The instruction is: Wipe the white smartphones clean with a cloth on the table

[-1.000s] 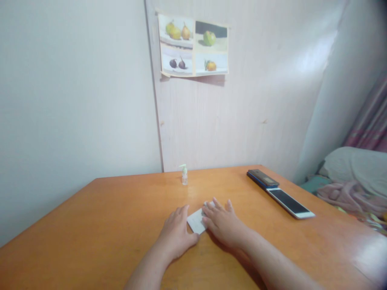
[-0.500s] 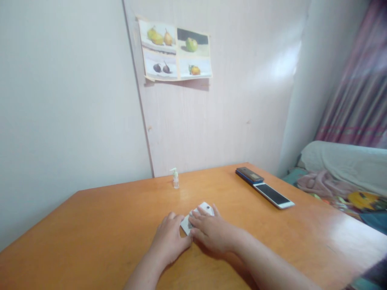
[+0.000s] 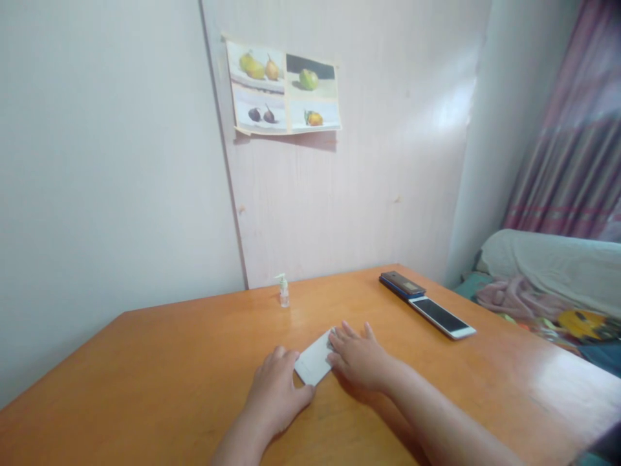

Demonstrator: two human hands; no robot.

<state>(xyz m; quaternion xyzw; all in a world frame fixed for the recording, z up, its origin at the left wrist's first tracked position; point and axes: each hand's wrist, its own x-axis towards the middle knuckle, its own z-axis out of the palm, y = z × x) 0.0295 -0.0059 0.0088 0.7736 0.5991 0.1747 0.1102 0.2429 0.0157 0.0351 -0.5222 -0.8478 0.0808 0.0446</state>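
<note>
A white phone (image 3: 315, 361) lies flat on the wooden table, back side up, its long side slanting away to the right. My left hand (image 3: 276, 391) holds its near left end, thumb at the bottom corner and fingers at the left edge. Stretched and slightly spread, the fingers of my right hand (image 3: 359, 356) rest on the phone's far right end and cover its corner. Something small and greyish shows by those fingertips, too unclear to name.
A small clear pump bottle (image 3: 284, 291) stands near the back edge of the table (image 3: 169, 375). To the right lie a dark case (image 3: 402, 283) and a white phone with a black screen (image 3: 441, 316). Beyond the right edge are a pink cloth (image 3: 519, 298) and other fabrics.
My right hand has slid along the phone toward its far right end, uncovering the middle of its back. The left hand stays at the near end. The view has shifted slightly.
</note>
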